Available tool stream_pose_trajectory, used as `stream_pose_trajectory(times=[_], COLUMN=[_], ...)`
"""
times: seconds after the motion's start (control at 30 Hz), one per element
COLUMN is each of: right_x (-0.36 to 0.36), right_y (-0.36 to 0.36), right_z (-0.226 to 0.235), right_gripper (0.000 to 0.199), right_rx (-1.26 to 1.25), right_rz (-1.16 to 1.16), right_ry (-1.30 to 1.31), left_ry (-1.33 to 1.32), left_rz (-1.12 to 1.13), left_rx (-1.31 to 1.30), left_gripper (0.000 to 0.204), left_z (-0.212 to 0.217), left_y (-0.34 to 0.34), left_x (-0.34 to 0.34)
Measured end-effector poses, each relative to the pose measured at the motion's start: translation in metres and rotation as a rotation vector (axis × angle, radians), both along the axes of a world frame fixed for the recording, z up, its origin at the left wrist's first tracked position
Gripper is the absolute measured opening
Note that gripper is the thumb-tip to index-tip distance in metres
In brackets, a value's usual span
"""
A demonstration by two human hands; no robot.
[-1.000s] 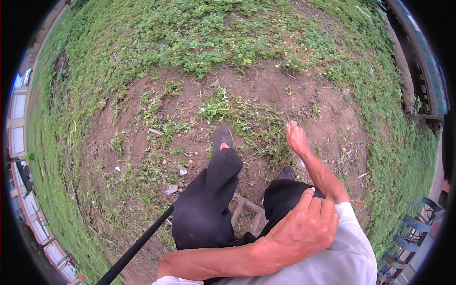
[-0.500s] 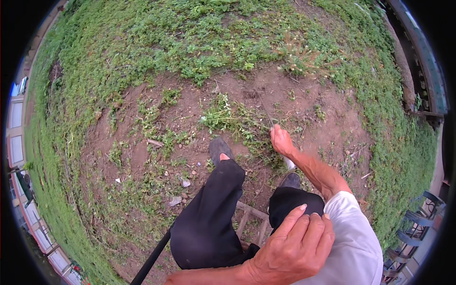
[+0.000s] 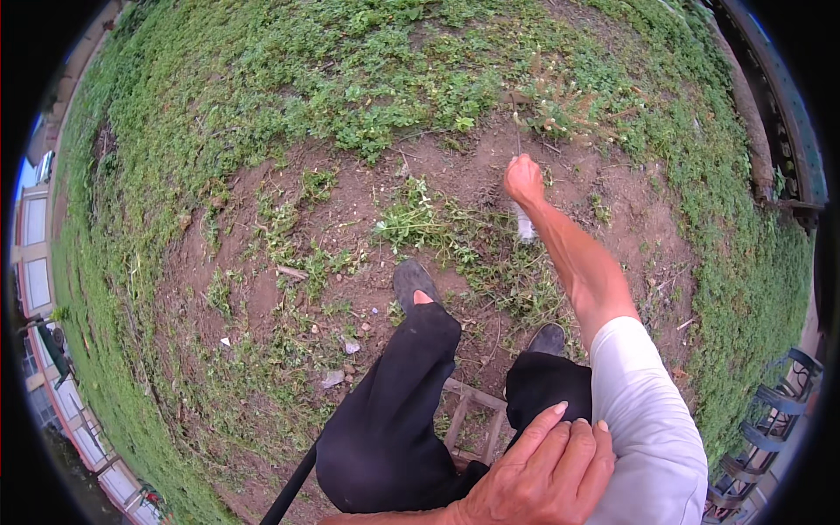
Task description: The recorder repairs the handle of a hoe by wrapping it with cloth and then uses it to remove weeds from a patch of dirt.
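My right hand (image 3: 523, 179) is a closed fist at the end of my outstretched arm, over bare soil beside a patch of weeds (image 3: 455, 236). A small white object (image 3: 525, 229) pokes out just below the fist by the wrist, and a thin stalk-like line rises above it. What it is I cannot make out. My left hand (image 3: 547, 468) lies flat, fingers spread, on my black-trousered right thigh against my white sleeve (image 3: 652, 420), and holds nothing. My left shoe (image 3: 411, 284) and right shoe (image 3: 547, 339) stand on the dirt.
A wooden ladder-like frame (image 3: 472, 418) lies between my legs. A black pole (image 3: 293, 490) slants out at the lower left. Small stones (image 3: 332, 378) dot the soil, ringed by grass (image 3: 350, 79). A dark fence (image 3: 779, 131) curves along the right, with metal chairs (image 3: 770, 420) below it.
My right hand has lifted forward, away from my feet, and closed into a fist with the white object moving along with it. My left hand has slid lower in view, still on the thigh.
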State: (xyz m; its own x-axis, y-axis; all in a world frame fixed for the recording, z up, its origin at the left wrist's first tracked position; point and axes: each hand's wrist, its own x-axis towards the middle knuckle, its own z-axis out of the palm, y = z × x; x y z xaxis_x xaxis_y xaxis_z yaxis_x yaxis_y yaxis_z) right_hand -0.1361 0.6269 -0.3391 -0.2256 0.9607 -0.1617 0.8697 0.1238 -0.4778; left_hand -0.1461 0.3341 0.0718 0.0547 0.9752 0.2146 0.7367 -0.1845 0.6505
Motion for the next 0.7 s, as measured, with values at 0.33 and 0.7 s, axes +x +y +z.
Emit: stream_pose_trajectory(times=[0.33, 0.7], right_x=[0.056, -0.038], right_y=[-0.136, -0.047], right_z=[0.0, -0.011], right_gripper=[0.033, 0.031], right_rx=[-0.266, -0.078], right_rz=[0.445, 0.024], right_ry=[0.104, 0.036], left_ry=[-0.008, 0.005], left_rz=[0.054, 0.013], left_rx=[0.017, 0.006], left_gripper=[0.022, 0.018], left_z=[0.01, 0.01], left_y=[0.002, 0.004], left_x=[0.001, 0.001])
